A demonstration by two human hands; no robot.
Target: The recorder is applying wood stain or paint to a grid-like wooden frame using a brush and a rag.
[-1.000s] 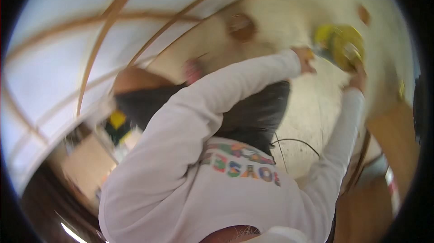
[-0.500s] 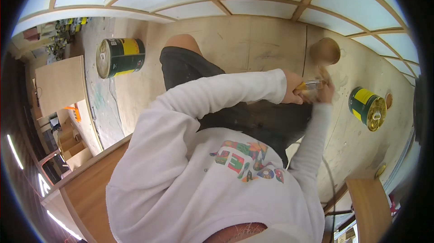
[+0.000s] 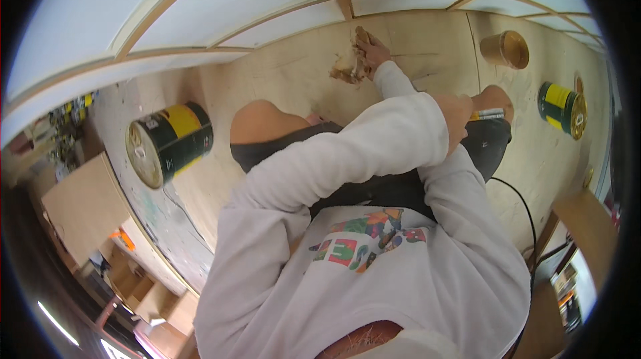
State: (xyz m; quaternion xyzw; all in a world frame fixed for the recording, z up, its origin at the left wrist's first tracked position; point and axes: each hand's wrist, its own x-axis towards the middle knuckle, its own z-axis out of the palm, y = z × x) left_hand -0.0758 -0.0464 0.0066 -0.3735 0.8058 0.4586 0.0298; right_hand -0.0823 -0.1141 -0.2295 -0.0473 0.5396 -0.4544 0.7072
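My left arm lies across my lap, so my left hand [image 3: 457, 118] is at the right, over my knee. It is closed around a paintbrush [image 3: 487, 114]; only the ferrule end shows past my fingers. Reaching forward beneath that arm, my right hand [image 3: 376, 53] grips a crumpled, brown-stained rag [image 3: 348, 67]. The rag hangs at or just above the floor, close to the foot of a wooden lattice frame [image 3: 344, 5] with white panels. I cannot tell whether it touches the frame.
A brown tub [image 3: 502, 50] lies or stands at the far right, near a green and yellow tin [image 3: 563, 109]. Another such tin [image 3: 170, 144] is on the left. A black cable [image 3: 524, 202] runs along my right side, near a wooden stool-like piece [image 3: 587, 239].
My right hand has moved left and forward from beside the brush, out to the floor near the frame with the rag. My left hand has stayed closed on the brush. The view has shifted.
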